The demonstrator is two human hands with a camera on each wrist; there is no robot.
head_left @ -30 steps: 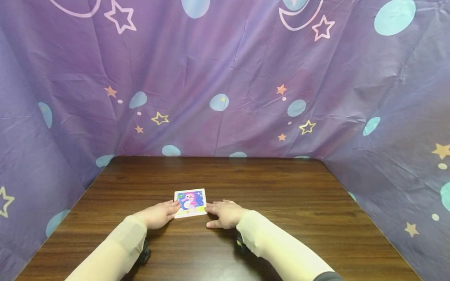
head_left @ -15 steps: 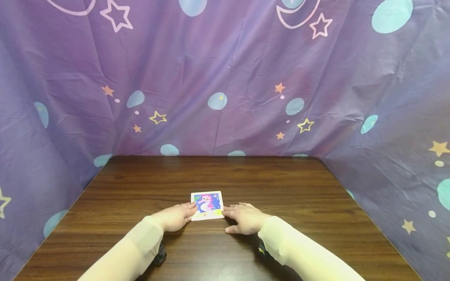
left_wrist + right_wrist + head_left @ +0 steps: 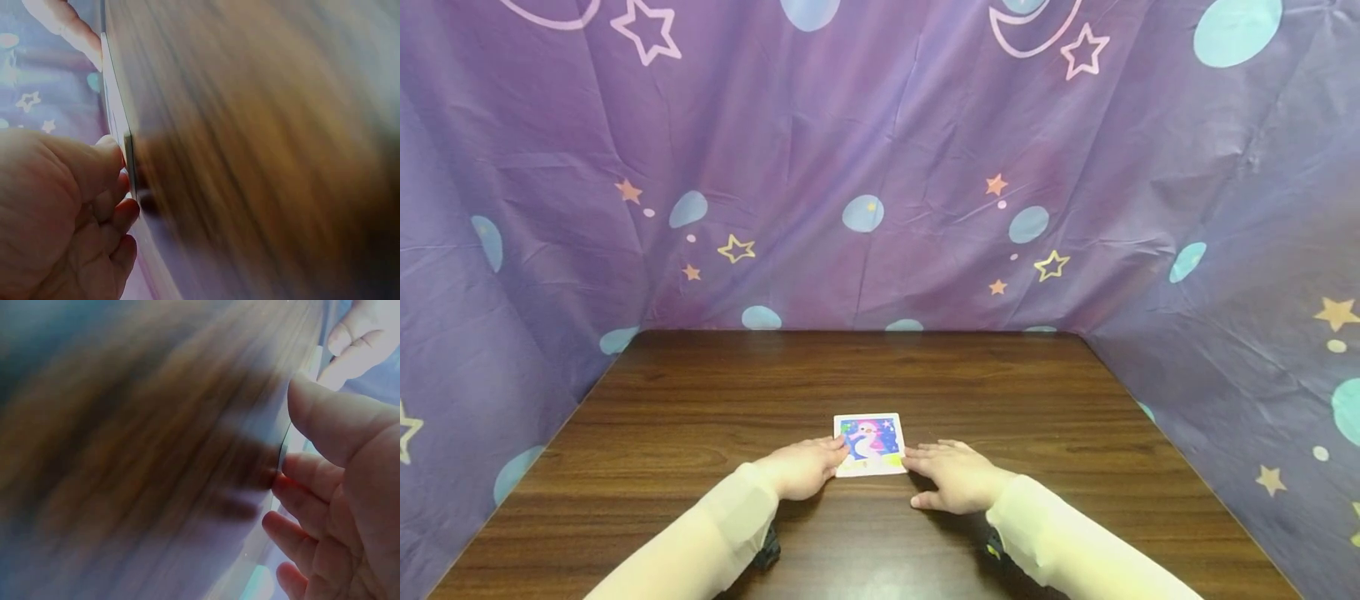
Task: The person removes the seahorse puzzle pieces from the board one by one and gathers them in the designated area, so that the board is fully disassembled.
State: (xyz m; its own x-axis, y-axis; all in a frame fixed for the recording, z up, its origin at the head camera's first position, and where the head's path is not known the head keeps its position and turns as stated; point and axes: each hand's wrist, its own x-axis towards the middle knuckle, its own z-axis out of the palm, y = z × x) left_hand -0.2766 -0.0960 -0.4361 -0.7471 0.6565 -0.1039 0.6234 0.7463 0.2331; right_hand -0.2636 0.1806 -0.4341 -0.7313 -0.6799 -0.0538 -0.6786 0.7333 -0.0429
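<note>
Both arms were stretched forward, the left arm (image 3: 662,558) from the lower left and the right arm (image 3: 1097,550) from the lower right, and were covered by pale sleeves (image 3: 747,504) almost to the hands. The left hand (image 3: 803,469) was held low and palm down, with its fingers (image 3: 832,450) pointed inward. The right hand (image 3: 961,478) was held palm down too, fingers laid nearly straight, thumb (image 3: 929,500) spread apart from them.

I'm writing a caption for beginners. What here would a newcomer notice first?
Probably the bright seahorse picture, lying flat on the dark brown table between the left grip and the right grip, which touch its sides. Next, perhaps, the purple cloth printed with stars, rising behind the table.
</note>
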